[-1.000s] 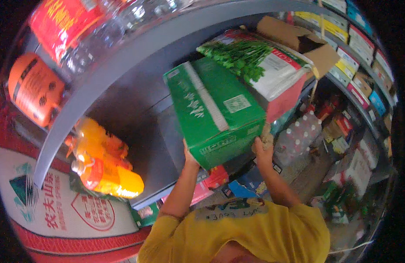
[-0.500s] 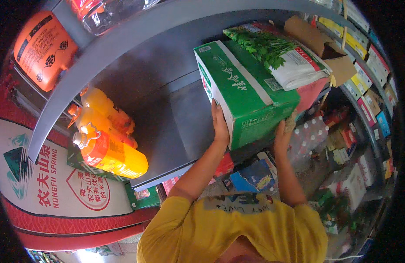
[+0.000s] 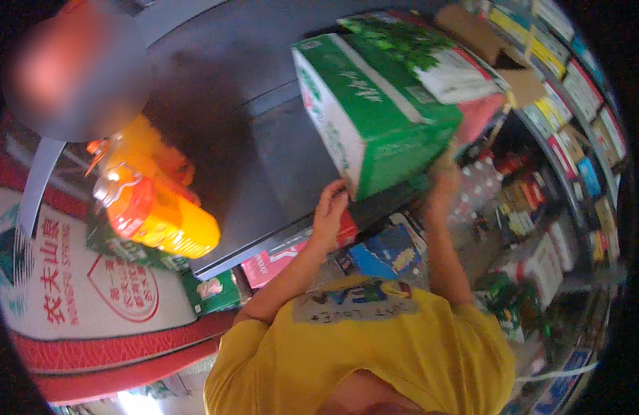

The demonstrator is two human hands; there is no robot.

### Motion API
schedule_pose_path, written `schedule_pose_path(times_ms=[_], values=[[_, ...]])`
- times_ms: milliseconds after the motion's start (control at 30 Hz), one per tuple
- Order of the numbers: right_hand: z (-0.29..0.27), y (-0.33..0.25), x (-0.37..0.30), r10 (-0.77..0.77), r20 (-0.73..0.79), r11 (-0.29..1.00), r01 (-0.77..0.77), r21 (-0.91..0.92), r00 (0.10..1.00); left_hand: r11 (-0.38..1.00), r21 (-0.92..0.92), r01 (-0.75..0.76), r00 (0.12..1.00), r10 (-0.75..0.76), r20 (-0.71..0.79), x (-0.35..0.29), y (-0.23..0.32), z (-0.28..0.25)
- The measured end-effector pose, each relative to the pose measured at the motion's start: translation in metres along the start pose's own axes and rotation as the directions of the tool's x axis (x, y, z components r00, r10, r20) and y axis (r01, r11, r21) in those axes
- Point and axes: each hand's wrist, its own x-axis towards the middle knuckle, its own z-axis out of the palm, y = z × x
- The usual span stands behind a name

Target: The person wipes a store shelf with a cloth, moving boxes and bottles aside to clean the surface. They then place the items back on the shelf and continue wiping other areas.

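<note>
A green and white carton (image 3: pixel 409 155) stands on a dark shelf (image 3: pixel 226 155), its near end close to the shelf's front edge. My left hand (image 3: pixel 330 209) is at its lower near left corner, fingers loosely bent and not wrapped round it; whether the fingertips touch it I cannot tell. Beside the near right corner is my right hand (image 3: pixel 442 190), smeared by motion, so its fingers and contact with the carton are unclear. A white packet with a green leafy picture (image 3: pixel 447 76) lies on top, toward the far right.
Large bottles of orange drink (image 3: pixel 171 221) stand at the shelf's left front. An open brown cardboard box (image 3: pixel 523 81) is behind the carton at right. Below are a blue carton (image 3: pixel 385 257), a red carton (image 3: pixel 264 264) and wrapped clear bottles (image 3: pixel 480 183). Stocked shelving lines the far right.
My left hand has come off the carton's left side, back toward me. The right hand is now blurred. The view has shifted, and the carton sits slightly deeper on the shelf.
</note>
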Motion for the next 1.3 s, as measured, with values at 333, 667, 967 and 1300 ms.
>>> schedule_pose_path(times_ms=[333,667,967,1300], values=[[-0.067,-0.053,-0.027,-0.404,-0.078,0.915,0.401,-0.051,0.911,0.978,-0.091,0.187,0.967,-0.167,0.194,-0.028,0.005,-0.032],[0.023,-0.092,-0.109,-0.384,0.899,0.696,0.706,0.132,0.21,0.963,0.152,-0.221,0.975,0.213,0.071,-0.077,0.004,-0.013],[0.029,-0.186,-0.022,-0.701,0.598,0.624,0.74,0.251,0.389,0.765,0.643,-0.033,0.841,0.369,-0.396,-0.096,0.09,-0.116],[0.074,-0.186,0.052,-0.556,0.772,0.748,0.589,0.304,0.308,-0.251,0.958,0.138,0.957,0.284,-0.063,-0.042,0.045,-0.12]])
